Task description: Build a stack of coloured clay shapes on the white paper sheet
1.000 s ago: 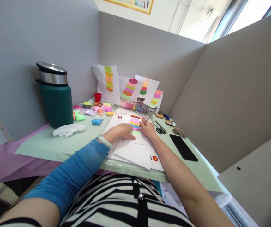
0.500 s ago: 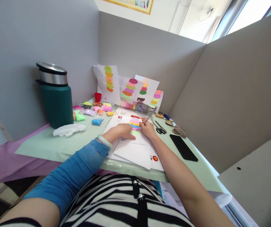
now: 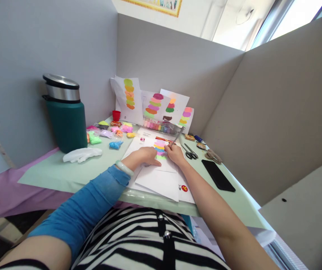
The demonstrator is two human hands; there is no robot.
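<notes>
A white sheet of paper [image 3: 168, 168] lies in front of me, bearing stacked bands [image 3: 160, 147] of pink, yellow, blue, purple and green. My right hand [image 3: 175, 153] grips a metal fork [image 3: 177, 136], its handle slanting up to the right. The fork's tines point down left and meet the purple and blue bands. At the left edge of the bands my left hand [image 3: 147, 155] rests on the paper, thumb apart from the fingers. Some of its fingertips are hidden. More white sheets [image 3: 158, 183] lie underneath.
Bags of coloured clay [image 3: 116, 144], a red cup [image 3: 116, 115] and a white glove [image 3: 82, 154] lie left, near a green thermos [image 3: 66, 123]. Scissors [image 3: 190, 152] and a black phone [image 3: 218, 175] are right. Painted sheets [image 3: 154, 105] lean against the grey partition [image 3: 172, 56] behind.
My right hand and the fork have shifted slightly to the left across the coloured bands. My left hand stays in the same place.
</notes>
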